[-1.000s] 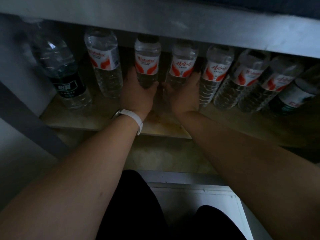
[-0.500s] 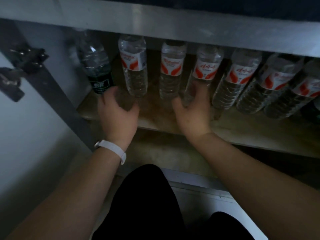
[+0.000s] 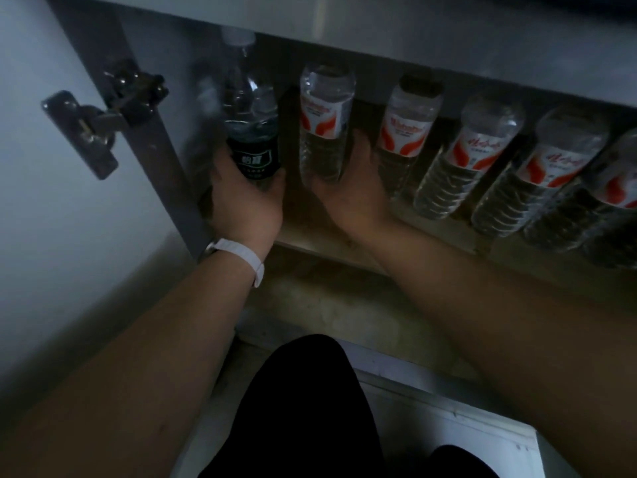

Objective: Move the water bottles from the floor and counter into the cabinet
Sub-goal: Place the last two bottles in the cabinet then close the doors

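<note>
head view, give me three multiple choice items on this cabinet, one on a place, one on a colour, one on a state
1. Where in the row does the dark-labelled bottle stand? A) left end B) middle C) right end
2. What colour is the wrist strap? A) black B) white C) red
3. What is the left hand doing? A) lying flat on the shelf B) hanging idle C) gripping the dark-labelled bottle
Answers: 1 A, only red-and-white labelled bottles stand to its right; 2 B, it shows white against the arm; 3 C, its fingers curl round that bottle.
</note>
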`<action>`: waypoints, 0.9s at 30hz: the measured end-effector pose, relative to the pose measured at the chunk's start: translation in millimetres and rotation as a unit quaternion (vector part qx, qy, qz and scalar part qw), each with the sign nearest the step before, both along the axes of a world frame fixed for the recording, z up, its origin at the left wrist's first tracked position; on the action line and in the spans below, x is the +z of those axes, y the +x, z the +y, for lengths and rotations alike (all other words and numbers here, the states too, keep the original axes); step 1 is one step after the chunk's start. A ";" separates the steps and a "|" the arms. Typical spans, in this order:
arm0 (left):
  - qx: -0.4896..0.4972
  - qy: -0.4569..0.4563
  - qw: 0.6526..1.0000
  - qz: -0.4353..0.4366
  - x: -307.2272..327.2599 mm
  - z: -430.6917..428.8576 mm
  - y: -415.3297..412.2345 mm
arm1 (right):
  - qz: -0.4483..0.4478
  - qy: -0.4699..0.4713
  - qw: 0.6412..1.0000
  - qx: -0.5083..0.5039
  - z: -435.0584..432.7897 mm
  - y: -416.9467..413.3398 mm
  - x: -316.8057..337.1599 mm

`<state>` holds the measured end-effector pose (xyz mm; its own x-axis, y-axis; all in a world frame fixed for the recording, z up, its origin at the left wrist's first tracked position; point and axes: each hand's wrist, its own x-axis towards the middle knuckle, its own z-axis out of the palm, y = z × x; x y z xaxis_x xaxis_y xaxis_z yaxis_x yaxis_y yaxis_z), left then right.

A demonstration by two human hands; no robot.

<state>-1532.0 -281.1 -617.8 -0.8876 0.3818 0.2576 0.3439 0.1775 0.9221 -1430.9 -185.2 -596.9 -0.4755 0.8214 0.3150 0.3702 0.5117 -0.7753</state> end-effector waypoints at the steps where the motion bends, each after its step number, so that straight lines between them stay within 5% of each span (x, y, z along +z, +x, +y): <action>1: -0.002 -0.001 1.000 0.002 -1.4 1.0 -3.2 | 0.004 0.000 1.000 0.001 2.3 -4.9 -2.9; 10: -0.023 0.001 0.999 0.033 -13.7 15.1 -26.5 | -0.031 -0.024 0.996 -0.083 17.7 -38.8 -15.6; 27: -0.107 -0.010 0.994 0.029 -7.0 50.8 -45.4 | -0.107 -0.023 0.992 -0.057 32.2 -26.6 -13.0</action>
